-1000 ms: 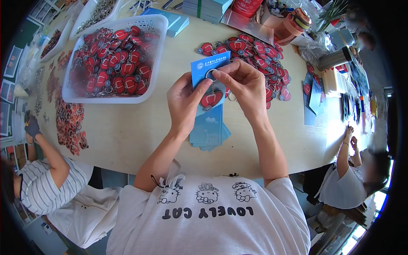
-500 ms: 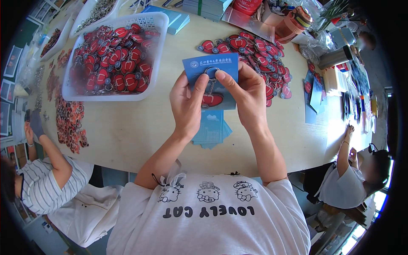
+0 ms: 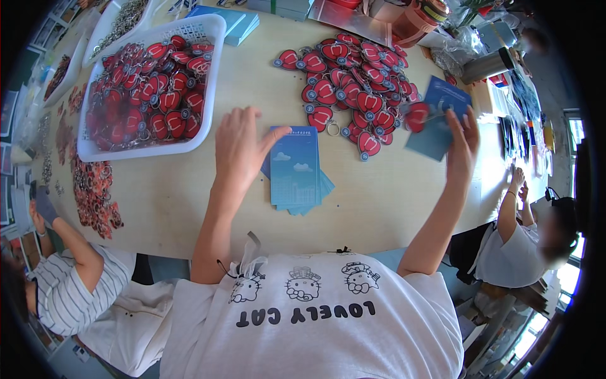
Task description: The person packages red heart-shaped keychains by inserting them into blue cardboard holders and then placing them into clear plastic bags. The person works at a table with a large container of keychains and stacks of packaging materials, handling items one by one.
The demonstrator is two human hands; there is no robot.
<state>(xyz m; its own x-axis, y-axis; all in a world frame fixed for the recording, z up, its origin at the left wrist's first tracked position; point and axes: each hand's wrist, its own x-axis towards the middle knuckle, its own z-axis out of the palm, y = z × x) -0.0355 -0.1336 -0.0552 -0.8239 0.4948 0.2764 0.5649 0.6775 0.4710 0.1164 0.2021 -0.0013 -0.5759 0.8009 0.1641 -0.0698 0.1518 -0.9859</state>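
Two hands — left hand (image 3: pixel 238 146) spread empty, right hand (image 3: pixel 463 144) holding blue card (image 3: pixel 437 117).

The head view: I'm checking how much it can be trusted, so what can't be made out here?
- Lower cards in the blue stack: covered by the top card.
- Right hand fingertips: behind its blue card.
- Metal bits in the far tray: too small, cut by the top edge.
- Basket bottom: buried under red keychains.

Blue card (image 3: pixel 442 120) with red heart keychain (image 3: pixel 416 116) on it, held up in right hand (image 3: pixel 463 140), tilted, over table's right side. Stack of blue cards (image 3: pixel 295 169) flat on table, under left hand (image 3: pixel 238 146) fingertips.
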